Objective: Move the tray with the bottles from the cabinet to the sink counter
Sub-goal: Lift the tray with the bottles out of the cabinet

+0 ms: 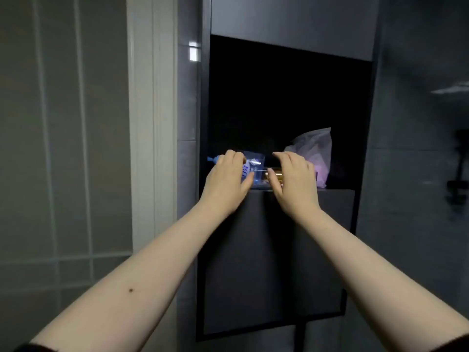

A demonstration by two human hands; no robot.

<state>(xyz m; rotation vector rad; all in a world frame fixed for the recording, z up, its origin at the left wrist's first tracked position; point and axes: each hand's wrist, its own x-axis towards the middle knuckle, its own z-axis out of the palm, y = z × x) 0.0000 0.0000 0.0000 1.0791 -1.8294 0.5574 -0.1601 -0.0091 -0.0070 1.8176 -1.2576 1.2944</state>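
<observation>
A clear tray [256,171] with bottles is seen on the shelf of a dark open cabinet [279,97], near the front edge. The left hand [225,179] is curled around the tray's left end, with the thumb at the front. The right hand [294,179] is curled over the right end. Both sets of fingers are bent onto the tray. A blue and white bottle [245,171] and a gold bottle [272,175] are seen between the hands. A pale plastic bag [317,153] is seen just beside the right hand.
</observation>
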